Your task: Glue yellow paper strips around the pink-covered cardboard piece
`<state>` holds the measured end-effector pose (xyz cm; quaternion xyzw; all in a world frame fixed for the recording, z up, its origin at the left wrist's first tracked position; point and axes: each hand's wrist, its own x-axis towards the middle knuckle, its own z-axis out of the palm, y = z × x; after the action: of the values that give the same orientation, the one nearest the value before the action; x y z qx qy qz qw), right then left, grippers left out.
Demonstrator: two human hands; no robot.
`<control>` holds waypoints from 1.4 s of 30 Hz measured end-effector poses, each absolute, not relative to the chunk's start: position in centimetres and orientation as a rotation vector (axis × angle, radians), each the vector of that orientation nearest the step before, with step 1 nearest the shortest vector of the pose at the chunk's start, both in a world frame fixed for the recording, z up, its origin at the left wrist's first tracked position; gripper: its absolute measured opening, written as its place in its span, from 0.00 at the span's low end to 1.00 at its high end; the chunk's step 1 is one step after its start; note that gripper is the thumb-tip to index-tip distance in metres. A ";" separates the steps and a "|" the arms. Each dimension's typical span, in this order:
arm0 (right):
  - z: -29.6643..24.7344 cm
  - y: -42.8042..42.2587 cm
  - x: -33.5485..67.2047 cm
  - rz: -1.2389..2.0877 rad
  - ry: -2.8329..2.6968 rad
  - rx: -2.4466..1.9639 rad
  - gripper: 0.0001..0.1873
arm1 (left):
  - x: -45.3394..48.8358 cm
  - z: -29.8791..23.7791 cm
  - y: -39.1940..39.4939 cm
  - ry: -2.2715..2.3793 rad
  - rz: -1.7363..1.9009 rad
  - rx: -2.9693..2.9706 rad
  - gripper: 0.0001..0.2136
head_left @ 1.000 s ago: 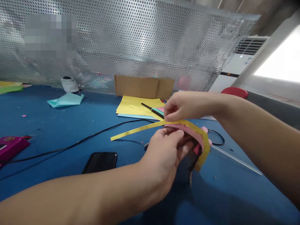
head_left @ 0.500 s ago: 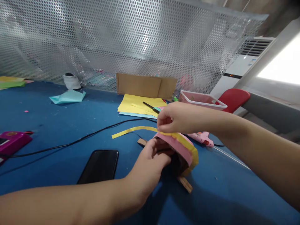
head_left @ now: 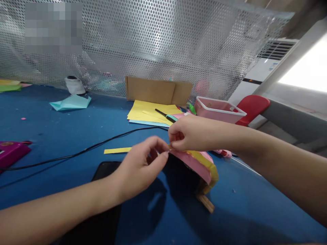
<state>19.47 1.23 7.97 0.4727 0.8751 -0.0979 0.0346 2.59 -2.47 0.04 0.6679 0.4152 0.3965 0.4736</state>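
A small craft piece with a curved pink paper top (head_left: 195,163) stands on the blue table (head_left: 76,129), a wooden stick (head_left: 205,203) poking out at its base. A yellow paper strip (head_left: 117,150) runs along the pink top's edge and trails off to the left over the table. My right hand (head_left: 190,133) pinches the strip against the top's left end. My left hand (head_left: 141,163) pinches the same strip just to the left of it, fingers closed on the paper.
A black phone (head_left: 103,172) lies under my left forearm. A black cable (head_left: 84,151) crosses the table. A stack of coloured paper (head_left: 149,112) with a black pen, a cardboard piece (head_left: 158,90), a pink tray (head_left: 217,109), a pink glue gun (head_left: 224,153) and a magenta object (head_left: 10,153) lie around.
My left hand came out from under the pink top and took hold of the yellow strip. The strip's loose end has dropped flat onto the table.
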 end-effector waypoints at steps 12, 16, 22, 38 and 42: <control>7.9 0.8 19.8 -0.306 2.711 1.610 0.06 | 5.1 -1.0 -3.8 0.723 0.691 0.494 0.09; 9.1 1.0 20.1 -0.297 2.836 1.771 0.07 | 6.4 0.8 -2.6 0.655 0.968 0.502 0.05; 11.2 0.4 21.1 -0.427 3.185 1.914 0.07 | 6.3 3.9 -0.6 0.507 1.200 0.935 0.04; 9.1 0.2 22.7 -0.327 3.346 1.953 0.07 | 8.7 3.2 -1.7 0.450 1.175 0.734 0.06; 8.3 0.8 23.7 -0.918 3.348 1.935 0.09 | 8.5 3.3 -1.2 0.456 1.171 0.775 0.06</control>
<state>23.68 0.76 8.34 0.4452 0.7704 -0.2113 -0.4045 8.49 -1.23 3.25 0.3533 0.2080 0.5338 0.7396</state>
